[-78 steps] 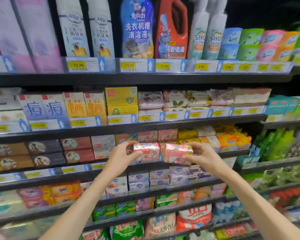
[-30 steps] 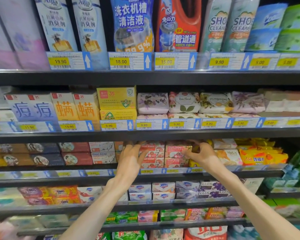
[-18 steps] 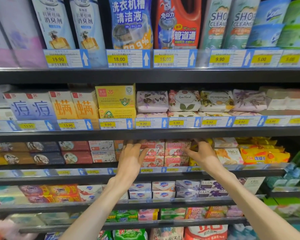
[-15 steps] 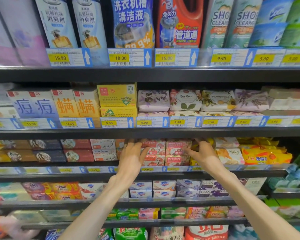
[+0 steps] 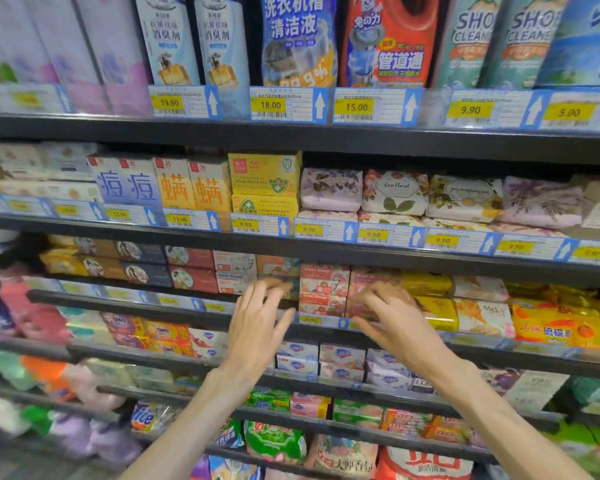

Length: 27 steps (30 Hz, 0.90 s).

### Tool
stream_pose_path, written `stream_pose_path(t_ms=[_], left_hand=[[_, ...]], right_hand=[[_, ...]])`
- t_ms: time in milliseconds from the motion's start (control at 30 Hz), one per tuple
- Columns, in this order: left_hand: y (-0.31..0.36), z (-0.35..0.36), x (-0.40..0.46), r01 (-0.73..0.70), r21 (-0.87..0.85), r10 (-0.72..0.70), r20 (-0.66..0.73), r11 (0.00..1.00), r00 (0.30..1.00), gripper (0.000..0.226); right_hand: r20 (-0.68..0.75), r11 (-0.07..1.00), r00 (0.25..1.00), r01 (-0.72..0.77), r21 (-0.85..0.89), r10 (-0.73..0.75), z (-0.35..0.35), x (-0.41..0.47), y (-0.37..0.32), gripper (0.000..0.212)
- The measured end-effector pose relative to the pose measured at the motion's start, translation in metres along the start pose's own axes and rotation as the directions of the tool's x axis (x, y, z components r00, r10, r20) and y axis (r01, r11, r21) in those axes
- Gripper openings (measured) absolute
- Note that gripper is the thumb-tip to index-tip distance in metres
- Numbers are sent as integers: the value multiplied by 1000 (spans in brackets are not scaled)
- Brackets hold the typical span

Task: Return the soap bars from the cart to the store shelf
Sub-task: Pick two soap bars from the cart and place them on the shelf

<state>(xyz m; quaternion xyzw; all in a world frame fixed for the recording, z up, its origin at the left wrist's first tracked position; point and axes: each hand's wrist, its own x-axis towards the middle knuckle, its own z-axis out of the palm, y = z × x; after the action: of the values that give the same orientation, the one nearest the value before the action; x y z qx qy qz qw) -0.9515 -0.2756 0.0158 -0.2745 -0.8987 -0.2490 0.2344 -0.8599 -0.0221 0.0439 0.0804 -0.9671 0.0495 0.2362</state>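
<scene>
Pink rectangular goat-soap bars [image 5: 323, 289] sitting stacked on dark metal shelf [image 5: 174, 297], long axes sideways; left hand [image 5: 257, 327] and right hand [image 5: 392, 317] hovering open, apparently empty, right nearer.

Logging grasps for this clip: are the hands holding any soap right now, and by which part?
Nothing is held: left hand and right hand are open before the shelved Goat Soap boxes.

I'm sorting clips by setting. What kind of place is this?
Most likely a shop's soap and cleaning aisle: tiered shelves with yellow price tags, stacked boxed soap bars, and detergent bottles above.
</scene>
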Motion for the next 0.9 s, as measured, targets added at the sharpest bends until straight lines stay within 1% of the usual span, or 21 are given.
stream_pose_path(t_ms=[133,200,300,433,500,567,633,700,733,800,900], left_hand=[[-9,-24,-54,36,84,-35,-21,996,999,41],[-20,-39,-86,100,143,-95,-35,985,995,43],[-41,-68,-143,234,219,-224,-68,947,972,43],[-62,-121,-219,432,323,-421,-107,842,901,48],[-72,-151,-256,502,360,-483,-146,786,863,49],[-84,-180,-293,560,400,-540,-175,725,823,49],[-97,-208,-331,627,432,-604,-211,648,769,51],[-109,-235,-366,700,427,-663,-260,573,702,54],[-115,-248,-382,725,412,-677,-285,552,678,54],[-129,-276,-415,744,404,-678,-324,532,660,51],[-154,-325,-460,772,409,-698,-349,487,625,52]], right_hand=[[102,976,973,197,97,-207,22,11,-33,41],[130,949,945,283,139,-301,36,18,-57,47],[146,885,883,412,219,-447,57,25,-105,52],[138,779,796,516,356,-590,80,31,-185,57],[110,694,735,564,447,-669,88,36,-231,57],[60,600,664,628,497,-745,90,41,-280,55],[8,512,598,679,525,-802,84,42,-332,52],[-25,441,542,709,550,-840,79,40,-383,52],[-30,415,514,725,550,-857,80,39,-409,53],[-33,373,461,756,538,-887,86,37,-461,59],[-68,311,408,782,540,-910,92,32,-543,61]])
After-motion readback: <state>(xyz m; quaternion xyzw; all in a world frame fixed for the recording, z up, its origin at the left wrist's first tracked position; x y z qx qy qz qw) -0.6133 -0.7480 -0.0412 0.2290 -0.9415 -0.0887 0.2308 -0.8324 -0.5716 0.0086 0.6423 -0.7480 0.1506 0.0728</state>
